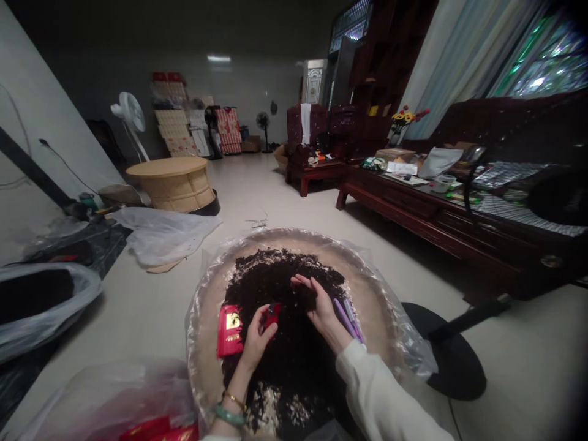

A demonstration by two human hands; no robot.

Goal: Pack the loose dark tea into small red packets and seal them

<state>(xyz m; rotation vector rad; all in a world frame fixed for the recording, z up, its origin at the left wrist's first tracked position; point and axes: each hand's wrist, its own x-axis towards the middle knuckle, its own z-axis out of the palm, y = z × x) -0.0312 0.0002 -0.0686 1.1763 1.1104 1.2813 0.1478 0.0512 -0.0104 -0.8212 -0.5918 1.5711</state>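
My left hand (258,337) is closed around a small red packet (272,315), gripped between thumb and fingers over the tray. Opposite it, my right hand (321,306) is cupped, with a clump of dark dried leaves (304,299) between thumb and fingers. Below both hands a heap of the same dark leaves (271,275) covers much of a large round tray (381,306) lined with clear plastic. Flat on the tray, left of my left hand, lies a red pouch (229,334) with a gold label. A long purple two-armed tool (345,318) lies by my right wrist.
A plastic-lined container of dark material (37,294) stands at left. Red packets (156,429) lie in a clear bag at lower left. A black fan base (454,361) stands close at right, near a low wooden table (413,220). Behind is a round woven stand (169,184).
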